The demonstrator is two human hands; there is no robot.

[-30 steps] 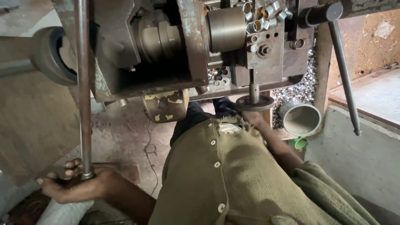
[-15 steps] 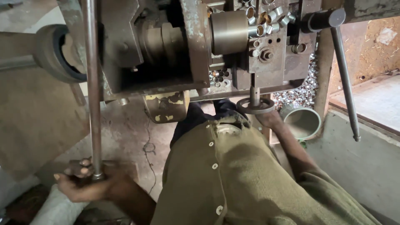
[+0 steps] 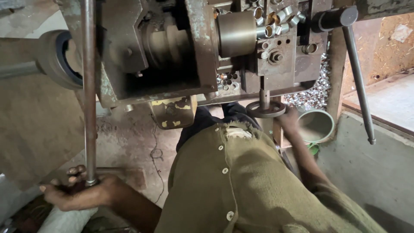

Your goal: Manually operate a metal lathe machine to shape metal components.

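The long steel rod (image 3: 89, 86) stood near upright along the left face of the machine, running from the top edge of the view down to floor level. Its surface was dull grey-brown, with rust patches and a smoother worn stretch towards the lower end. The foot of the rod was enclosed in the left hand's clasp, so its tip could not be seen.

The small handwheel (image 3: 266, 109) sat level beneath the machine's right-hand block, fixed on a short vertical spindle. It was a dark metal ring, flat and round, with a plain rim. Its right edge was touched by the right hand; its far side lay in shadow.
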